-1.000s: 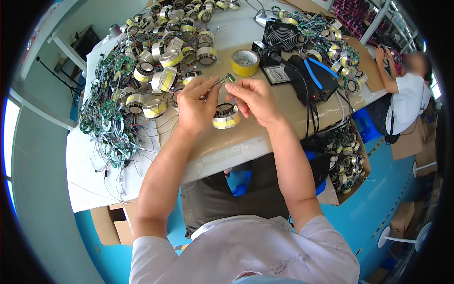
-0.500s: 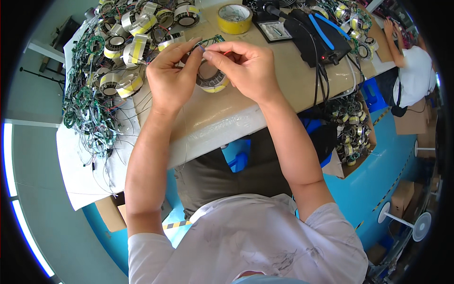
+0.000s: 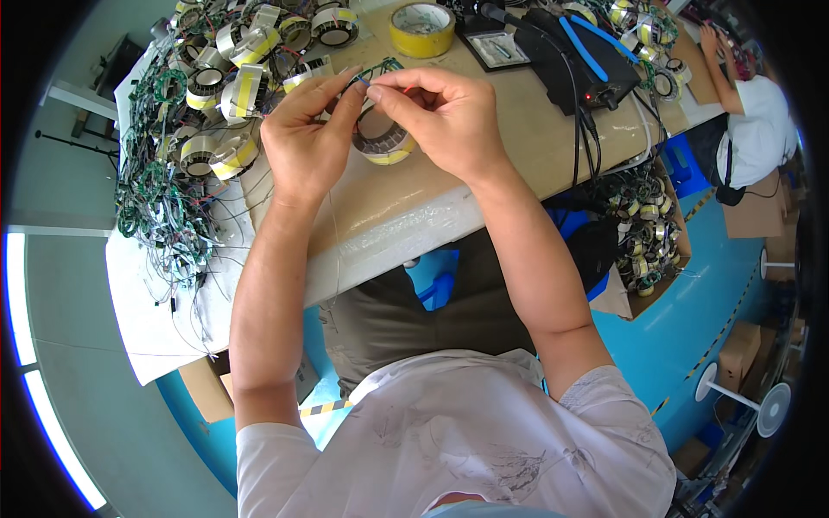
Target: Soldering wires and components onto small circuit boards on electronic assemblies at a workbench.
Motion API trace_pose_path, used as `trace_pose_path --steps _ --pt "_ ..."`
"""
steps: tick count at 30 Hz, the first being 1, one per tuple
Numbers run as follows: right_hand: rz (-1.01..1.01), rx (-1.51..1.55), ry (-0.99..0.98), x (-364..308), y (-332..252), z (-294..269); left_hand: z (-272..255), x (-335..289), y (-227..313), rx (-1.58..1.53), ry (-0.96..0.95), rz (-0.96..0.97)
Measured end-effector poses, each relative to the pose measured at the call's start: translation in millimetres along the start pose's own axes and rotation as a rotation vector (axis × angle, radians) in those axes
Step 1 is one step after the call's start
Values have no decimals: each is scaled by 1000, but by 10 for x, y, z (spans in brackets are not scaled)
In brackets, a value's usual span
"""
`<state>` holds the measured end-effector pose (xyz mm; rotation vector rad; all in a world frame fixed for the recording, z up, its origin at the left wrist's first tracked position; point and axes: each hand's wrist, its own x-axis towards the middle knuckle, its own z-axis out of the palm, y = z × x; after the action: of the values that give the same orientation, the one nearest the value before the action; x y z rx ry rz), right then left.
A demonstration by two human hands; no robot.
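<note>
Over the tabletop my left hand [image 3: 304, 142] and my right hand [image 3: 458, 125] meet fingertip to fingertip. Each is closed in a pinch, thumb against index finger. Between the tips shows a thin blue wire [image 3: 363, 82], which both hands seem to grip; its ends are hidden by my fingers. Just beyond them part of a green circuit board [image 3: 382, 67] shows. A bit of red wire [image 3: 409, 90] sticks out by my right fingers. Below and between the hands lies a ring-shaped coil [image 3: 386, 156] with yellow tape round it, partly covered by my fingers.
Taped coils [image 3: 243, 93] and a tangle of wired green boards [image 3: 164, 203] are heaped at left. A yellow tape roll [image 3: 421, 30] and a black soldering station [image 3: 574, 65] with blue-handled pliers [image 3: 584, 50] stand at the back. A box of coils [image 3: 648, 233] sits right; a co-worker [image 3: 760, 121] sits beyond.
Both hands keep their pinch and shift very slightly. The whole view has moved a little, so the table things appear slightly higher and further left.
</note>
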<state>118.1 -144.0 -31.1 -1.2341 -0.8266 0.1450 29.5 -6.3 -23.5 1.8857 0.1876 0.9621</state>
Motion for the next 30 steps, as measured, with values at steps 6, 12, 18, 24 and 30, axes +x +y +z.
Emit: trace_pose_path --steps 6,12,18,24,30 --pt "1 1 0 3 7 -11 5 0 -11 -27 -12 -13" --pt "-42 -35 -27 9 46 -7 -14 2 -22 -3 -27 2" --pt "-161 -81 -60 10 92 -12 -59 8 93 -75 -97 -162" --pt "20 60 -77 -15 -24 -26 -31 17 114 -80 -21 -286" --pt "169 109 114 28 -61 -11 3 -10 114 -92 -15 -207"
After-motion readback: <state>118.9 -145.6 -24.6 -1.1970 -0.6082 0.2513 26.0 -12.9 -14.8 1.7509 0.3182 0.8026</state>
